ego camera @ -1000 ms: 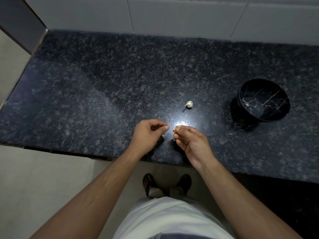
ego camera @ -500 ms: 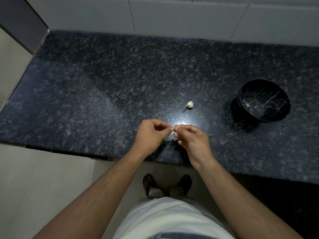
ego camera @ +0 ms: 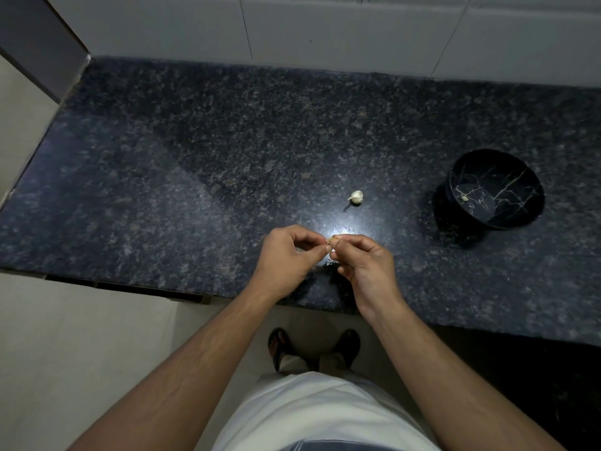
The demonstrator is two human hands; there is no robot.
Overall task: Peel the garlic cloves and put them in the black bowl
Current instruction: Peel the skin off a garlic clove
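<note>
Dark speckled granite forms the bench [ego camera: 195,177], backed by pale wall tiles [ego camera: 325,30] at the far side, with a bright glare spot just beyond the hands. Over the near edge, the left hand [ego camera: 286,255] and the right hand [ego camera: 367,265] meet, and the curled fingers [ego camera: 346,239] of both pinch one small pale garlic clove [ego camera: 329,239] between their tips; only a sliver of it shows, so how much skin remains cannot be told. Farther off, a small white piece of garlic [ego camera: 356,197] with papery skin lies loose on the bench, and well to the right stands the round black bowl with thin pale veining [ego camera: 507,219], with one tiny pale clove [ego camera: 465,198] inside. A few light flecks, probably peel, lie under the hands. The likely trouble is slippage: the clove is small and held only at the fingertips, so a hard tug at the skin could flick it onto the bench or over the near edge to the floor. The glare and dim light may also hide leftover skin, so a half-peeled clove could reach the bowl.
</note>
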